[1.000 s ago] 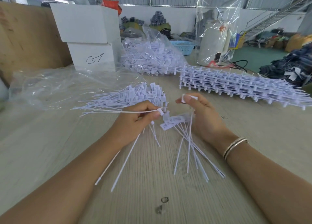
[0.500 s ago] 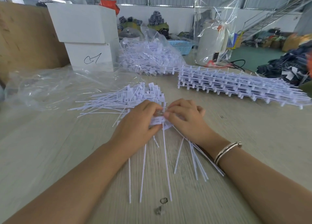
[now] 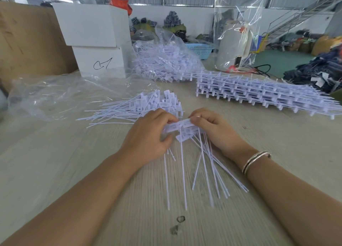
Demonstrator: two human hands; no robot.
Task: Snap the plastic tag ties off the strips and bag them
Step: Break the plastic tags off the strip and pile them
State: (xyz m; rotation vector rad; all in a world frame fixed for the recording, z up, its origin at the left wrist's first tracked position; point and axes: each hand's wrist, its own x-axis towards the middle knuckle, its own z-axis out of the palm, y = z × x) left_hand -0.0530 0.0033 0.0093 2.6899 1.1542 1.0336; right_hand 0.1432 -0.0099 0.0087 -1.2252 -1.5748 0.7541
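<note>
Head view looks down on a pale wood-grain counter [image 3: 55, 171] where both hands meet over a strip of white plastic tag ties [image 3: 182, 132]. Left hand [image 3: 149, 136] curls its fingers round the heads at the strip's left end; right hand [image 3: 212, 129], with a bracelet [image 3: 256, 160] on its wrist, pinches the heads at the other end, thumb on top. Long thin tails fan out from the strip toward the near edge of the counter. Just beyond the left hand lies a loose pile of snapped-off ties [image 3: 140, 106], tails pointing left. Flat clear bag [image 3: 61, 95] lies toward the left edge. Toward the far right sits a stack of uncut strips [image 3: 259, 93], and behind the pile a filled clear bag of ties [image 3: 164, 60], beside two stacked white boxes [image 3: 96, 40]
</note>
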